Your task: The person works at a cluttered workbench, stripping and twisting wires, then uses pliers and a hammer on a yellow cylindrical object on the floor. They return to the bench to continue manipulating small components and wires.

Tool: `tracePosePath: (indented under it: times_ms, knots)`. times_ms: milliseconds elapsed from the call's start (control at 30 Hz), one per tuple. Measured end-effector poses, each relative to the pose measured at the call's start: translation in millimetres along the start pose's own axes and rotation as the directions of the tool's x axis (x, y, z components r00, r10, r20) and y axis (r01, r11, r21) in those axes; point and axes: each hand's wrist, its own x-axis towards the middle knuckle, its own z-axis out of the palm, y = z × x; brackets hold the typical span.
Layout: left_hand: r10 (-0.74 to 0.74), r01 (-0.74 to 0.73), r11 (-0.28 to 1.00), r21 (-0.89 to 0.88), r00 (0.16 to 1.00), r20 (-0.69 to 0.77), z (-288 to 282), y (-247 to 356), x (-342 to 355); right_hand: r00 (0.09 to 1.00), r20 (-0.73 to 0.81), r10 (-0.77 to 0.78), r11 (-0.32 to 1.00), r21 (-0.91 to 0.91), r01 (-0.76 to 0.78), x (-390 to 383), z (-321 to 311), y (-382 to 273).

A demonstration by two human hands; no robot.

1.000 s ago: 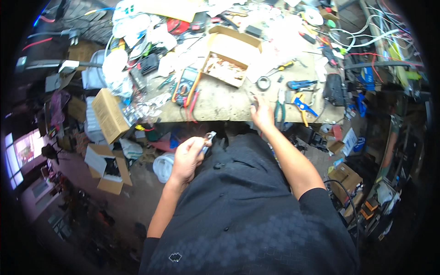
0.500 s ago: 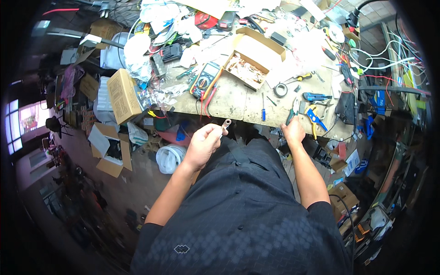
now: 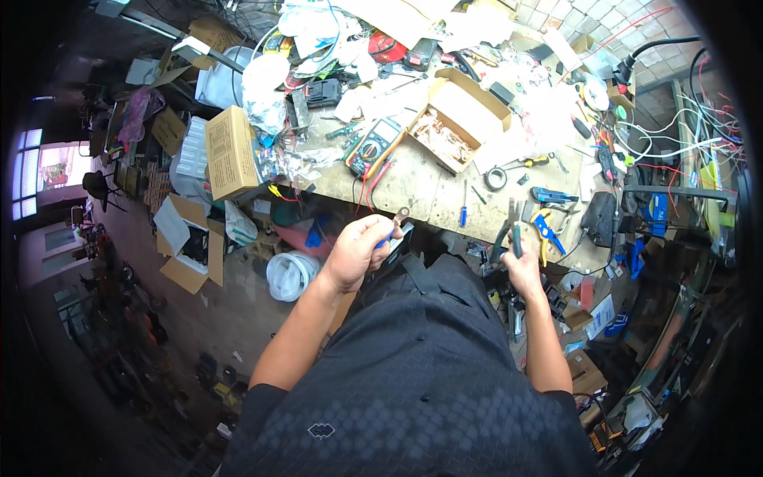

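Note:
My left hand (image 3: pixel 356 253) is closed in front of my waist, gripping a small copper cable lug (image 3: pixel 402 214) whose ring end sticks up past the fingertips. Something blue shows under those fingers, too small to make out. Off to the right, my right hand (image 3: pixel 523 270) is wrapped round the dark green handles of a pair of pliers (image 3: pixel 517 232), held at the bench's front edge with the jaws pointing away from me. An open cardboard box (image 3: pixel 482 105) on the bench contains many copper-coloured pieces (image 3: pixel 437 131).
On the bench (image 3: pixel 413 191) lie a multimeter (image 3: pixel 371 149), a tape roll (image 3: pixel 496 179), a blue screwdriver (image 3: pixel 464 213), a blue utility knife (image 3: pixel 554 195) and yellow-blue wire strippers (image 3: pixel 548 230). Left stands a closed carton (image 3: pixel 230 155); a white bucket (image 3: pixel 292 278) is on the floor.
My right hand has lifted the pliers off the bench and drawn them toward me. The left hand still holds the lug, its ring end now turned. The view has shifted slightly.

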Motion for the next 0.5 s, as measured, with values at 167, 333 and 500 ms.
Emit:
tracePosePath:
  times_ms: [167,333,500]
  knots:
    - [-0.038,0.037,0.999,0.009,0.997,0.063,17.3,12.9,9.5,0.855,0.436,-0.28,0.921,0.374,0.111,-32.4,17.8,-72.9]
    - [-0.06,0.058,0.998,0.021,0.993,0.098,32.9,14.2,14.8,0.756,0.603,-0.256,0.93,0.368,0.022,-36.0,29.4,-133.8]
    - [-0.073,0.066,0.996,0.066,0.991,0.108,41.4,6.8,16.6,0.714,0.58,-0.392,0.907,0.375,0.192,-33.0,29.8,-126.3]
